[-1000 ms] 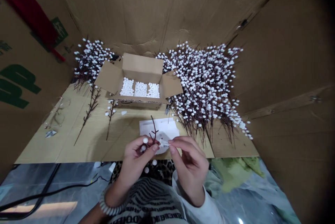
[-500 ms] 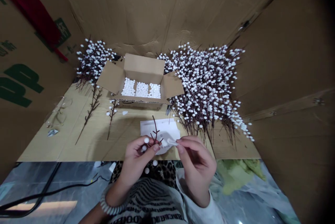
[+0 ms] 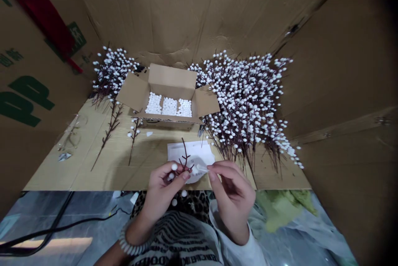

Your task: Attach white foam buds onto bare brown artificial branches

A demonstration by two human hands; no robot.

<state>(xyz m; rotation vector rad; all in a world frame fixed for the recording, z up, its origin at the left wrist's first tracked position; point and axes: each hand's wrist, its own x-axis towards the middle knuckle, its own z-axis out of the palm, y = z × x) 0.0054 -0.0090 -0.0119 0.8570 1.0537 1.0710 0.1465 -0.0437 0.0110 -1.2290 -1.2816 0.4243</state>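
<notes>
Between the thumb and fingers of my left hand (image 3: 166,185) is a brown artificial berry branch (image 3: 185,156), its bare twigs pointing up. Several white berries hang on its lower part, around and below the fingers. My right hand (image 3: 233,195) pinches a small white piece (image 3: 201,168) with a rounded end; its exact kind is unclear. That end points left, close to the branch's twigs but apart from them. Under both hands lies a white paper sheet (image 3: 180,148). Past it stands an open cardboard box (image 3: 172,77) holding white balls (image 3: 169,105) in three groups.
Finished-looking white-berry branches (image 3: 242,96) are heaped at the right, with a smaller heap (image 3: 115,69) at the back left. A bare branch (image 3: 107,135), a partly berried branch (image 3: 133,139) and eyeglasses (image 3: 71,135) lie left. Cardboard walls (image 3: 336,75) enclose the table.
My right hand has moved slightly left, bringing the white piece nearer the branch. The left hand keeps its hold. The whole view has shifted a little.
</notes>
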